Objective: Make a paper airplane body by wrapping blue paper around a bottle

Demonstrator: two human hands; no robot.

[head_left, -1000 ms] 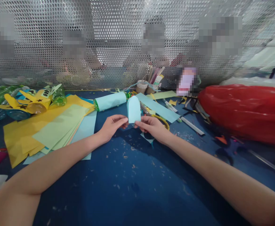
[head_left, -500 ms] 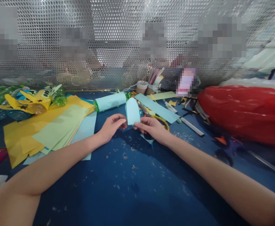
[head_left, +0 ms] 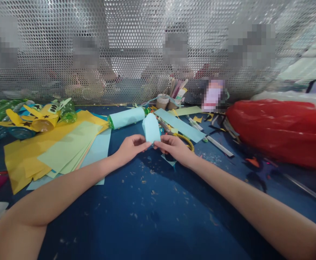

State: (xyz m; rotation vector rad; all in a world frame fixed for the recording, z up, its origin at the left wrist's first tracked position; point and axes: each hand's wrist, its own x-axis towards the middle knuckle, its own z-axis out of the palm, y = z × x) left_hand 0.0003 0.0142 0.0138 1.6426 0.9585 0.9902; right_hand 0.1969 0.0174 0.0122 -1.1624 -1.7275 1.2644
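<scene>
A light blue paper piece (head_left: 152,128) with a rounded top stands upright between my hands. It looks folded, with a second layer showing at its left edge. My left hand (head_left: 133,147) pinches its lower left corner between thumb and fingers. At the lower right corner, my right hand (head_left: 174,147) grips the same piece. Just behind lies a green bottle wrapped in light blue paper (head_left: 127,118). Scissors with yellow handles (head_left: 186,141) rest beyond my right hand, partly hidden by it.
Yellow and green paper sheets (head_left: 68,146) spread at the left, with decorated bottles (head_left: 43,119) behind them. A light blue strip (head_left: 182,124), a white stick (head_left: 220,146) and a large red plastic bag (head_left: 279,131) lie at the right. Cups with craft sticks (head_left: 171,99) stand by the perforated metal wall (head_left: 136,36).
My left hand has moved right and taken hold of the paper's lower left corner. The two layers have spread a little at the left. My right hand keeps its grip.
</scene>
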